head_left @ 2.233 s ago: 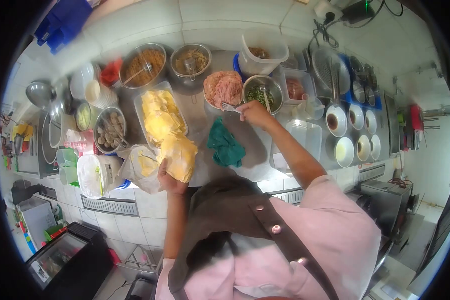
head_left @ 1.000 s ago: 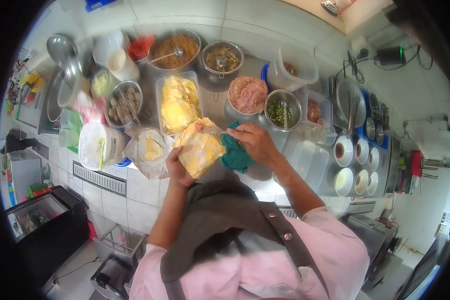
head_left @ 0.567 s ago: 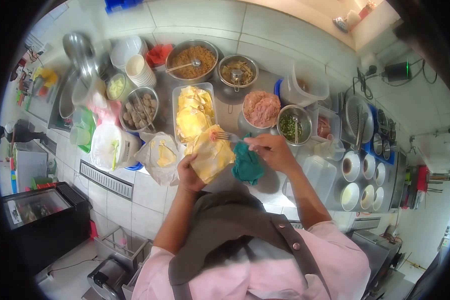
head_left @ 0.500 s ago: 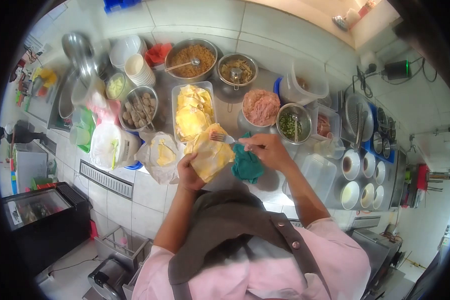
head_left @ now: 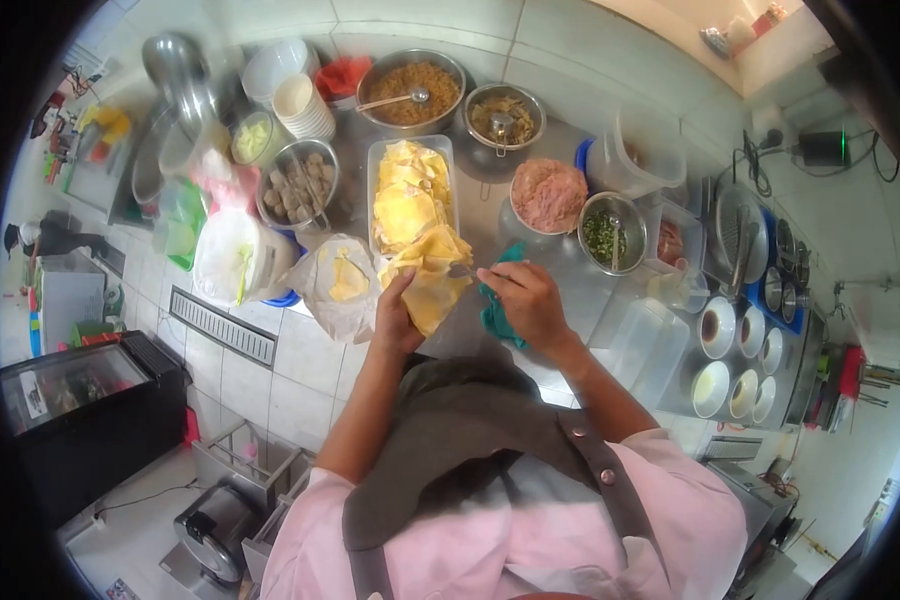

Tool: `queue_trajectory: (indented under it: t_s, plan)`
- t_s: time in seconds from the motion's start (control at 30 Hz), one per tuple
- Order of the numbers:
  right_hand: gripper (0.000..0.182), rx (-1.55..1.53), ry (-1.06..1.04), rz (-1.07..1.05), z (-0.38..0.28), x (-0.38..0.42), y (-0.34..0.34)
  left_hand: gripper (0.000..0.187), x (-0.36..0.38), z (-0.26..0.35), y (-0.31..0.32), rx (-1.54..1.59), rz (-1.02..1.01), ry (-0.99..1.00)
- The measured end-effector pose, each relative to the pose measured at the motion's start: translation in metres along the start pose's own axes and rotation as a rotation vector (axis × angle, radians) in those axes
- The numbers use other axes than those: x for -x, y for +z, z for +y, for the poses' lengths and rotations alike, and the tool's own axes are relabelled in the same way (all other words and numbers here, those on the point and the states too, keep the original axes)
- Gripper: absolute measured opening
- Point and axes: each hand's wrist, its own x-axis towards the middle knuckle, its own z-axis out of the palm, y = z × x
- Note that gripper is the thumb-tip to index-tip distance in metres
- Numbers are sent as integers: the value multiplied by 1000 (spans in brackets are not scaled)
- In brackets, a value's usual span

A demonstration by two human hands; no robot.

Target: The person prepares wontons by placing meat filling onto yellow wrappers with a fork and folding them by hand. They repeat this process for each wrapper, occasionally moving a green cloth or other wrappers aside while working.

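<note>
My left hand (head_left: 398,318) is closed around yellow dough wrappers (head_left: 438,290), which are bent and creased upward at the top. In my right hand (head_left: 530,305) is a metal fork (head_left: 462,270), its tines pressed against the wrappers and partly hidden by a fold. A teal cloth (head_left: 500,318) lies under and beside the right hand. Just beyond the wrappers, folded yellow dumplings (head_left: 408,195) fill a clear plastic tray (head_left: 454,200). Pink minced meat (head_left: 550,193) is heaped in a bowl farther to the right.
Metal bowls of brown crumbly food (head_left: 410,95), brown strips (head_left: 505,118), meatballs (head_left: 295,190) and chopped greens (head_left: 606,235) surround the tray. Opened paper with wrapper pieces (head_left: 340,285) lies left. Several small white bowls (head_left: 715,330) and a clear lid (head_left: 642,345) are at right.
The wrappers, held flatter before, are now folded and crumpled at the top around the fork's tines. The whole view has shifted slightly, so the counter appears farther right.
</note>
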Motion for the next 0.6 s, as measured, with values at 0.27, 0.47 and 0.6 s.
queue_trajectory:
  t_s: [0.27,0.47,0.6]
  plan:
    - [26,-177,213,-52,-10,17,1,44,-11,-13,-9,-314,215,145]
    - [26,-171,504,71,34,49,-19,43,-13,-3,-30,-272,289,128]
    - [24,36,651,149,72,66,-21,44,-8,-3,-32,-233,233,93]
